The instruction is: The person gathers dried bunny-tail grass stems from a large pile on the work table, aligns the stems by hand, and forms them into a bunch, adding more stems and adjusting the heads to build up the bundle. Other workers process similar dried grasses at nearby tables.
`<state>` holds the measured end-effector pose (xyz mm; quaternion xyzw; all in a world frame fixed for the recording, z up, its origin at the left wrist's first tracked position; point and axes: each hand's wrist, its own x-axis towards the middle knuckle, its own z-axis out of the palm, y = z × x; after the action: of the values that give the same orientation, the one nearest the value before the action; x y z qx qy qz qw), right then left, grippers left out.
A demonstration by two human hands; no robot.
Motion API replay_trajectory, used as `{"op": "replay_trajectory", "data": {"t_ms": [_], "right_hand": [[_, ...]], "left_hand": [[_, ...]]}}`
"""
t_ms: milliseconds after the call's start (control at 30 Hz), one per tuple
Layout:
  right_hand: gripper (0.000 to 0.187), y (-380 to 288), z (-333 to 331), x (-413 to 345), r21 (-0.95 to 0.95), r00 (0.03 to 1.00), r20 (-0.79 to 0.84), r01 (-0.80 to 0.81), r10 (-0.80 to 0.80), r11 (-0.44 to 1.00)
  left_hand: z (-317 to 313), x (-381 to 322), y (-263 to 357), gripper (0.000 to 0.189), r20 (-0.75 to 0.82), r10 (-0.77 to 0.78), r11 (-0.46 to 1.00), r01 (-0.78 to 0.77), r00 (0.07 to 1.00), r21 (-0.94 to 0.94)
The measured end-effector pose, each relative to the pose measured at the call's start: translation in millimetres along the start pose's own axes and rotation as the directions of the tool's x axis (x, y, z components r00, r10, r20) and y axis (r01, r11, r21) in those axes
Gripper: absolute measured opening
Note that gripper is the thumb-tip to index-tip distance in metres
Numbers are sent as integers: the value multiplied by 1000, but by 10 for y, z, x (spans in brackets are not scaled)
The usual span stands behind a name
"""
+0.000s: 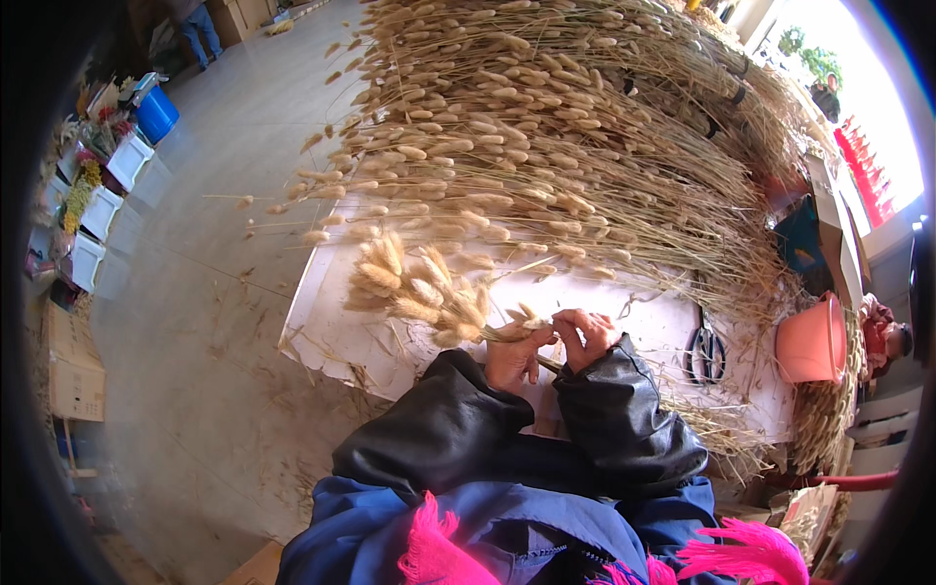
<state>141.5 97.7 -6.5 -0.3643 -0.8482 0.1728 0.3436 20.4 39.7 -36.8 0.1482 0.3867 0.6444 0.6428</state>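
Note:
My left hand (512, 360) is closed around the stems of a bunch of dried bunny-tail grass (420, 289), whose fluffy heads point left. My right hand (586, 338) touches it, thumb and forefinger pinched together at the stems beside a short, pale grass head (525, 316). What exactly lies between those fingertips is too small to make out. Both hands are over the near edge of a white tabletop (336, 292). Beyond them spreads a thick heap of the same grass (541, 131), heads to the left and stems to the right.
Dark-handled pliers or cutters (706, 347) lie right of my hands, near a pink bucket (810, 340). Loose straw (709, 420) litters the table's near right. White bins (99, 212), a blue bucket (156, 113) and a cardboard box (74, 362) line the left. A person (199, 33) stands far back.

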Motion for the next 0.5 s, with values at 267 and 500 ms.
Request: {"op": "replay_trajectory", "data": {"t_ms": [267, 500], "right_hand": [[11, -336, -238, 154, -252, 972, -18, 224, -236, 941], [24, -692, -1604, 24, -673, 941, -10, 244, -338, 699]], "left_hand": [[-61, 40, -26, 15, -44, -50, 999, 49, 998, -23], [-56, 14, 15, 17, -97, -98, 994, 92, 991, -64]]}}
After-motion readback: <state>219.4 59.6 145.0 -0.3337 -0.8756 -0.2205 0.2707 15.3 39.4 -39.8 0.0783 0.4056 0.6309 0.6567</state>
